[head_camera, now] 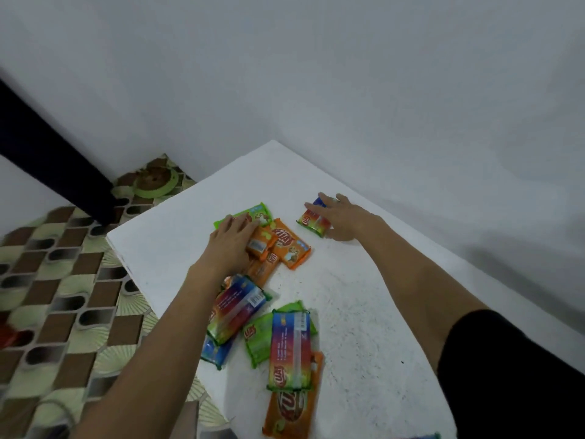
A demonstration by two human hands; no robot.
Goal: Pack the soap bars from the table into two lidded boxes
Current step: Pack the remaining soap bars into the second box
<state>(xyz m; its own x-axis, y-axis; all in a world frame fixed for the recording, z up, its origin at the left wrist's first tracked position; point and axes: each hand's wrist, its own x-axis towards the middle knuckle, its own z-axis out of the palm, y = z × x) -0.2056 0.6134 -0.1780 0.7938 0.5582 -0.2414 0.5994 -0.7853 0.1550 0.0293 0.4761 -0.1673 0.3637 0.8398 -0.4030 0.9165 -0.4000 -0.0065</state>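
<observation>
Several wrapped soap bars lie on the white table [364, 312]. My left hand [229, 240] rests on a cluster of orange bars [289, 247] and a green bar [256, 213], fingers curled around a small orange bar [261, 243]. My right hand [345, 218] lies spread over a separate green and red bar [311, 221] farther right, its fingers on top of the bar. Nearer me lie a multicolour pack [235, 312], a green bar [258, 339], a tall multicolour pack [289, 350] and a large orange pack [292, 410]. No box is in view.
A white wall stands behind and to the right of the table. A patterned brown and green floor [63, 296] lies to the left, with a green-rimmed round object [155, 182] and a dark slanted post [47, 156]. The table's left edge runs close to my left forearm.
</observation>
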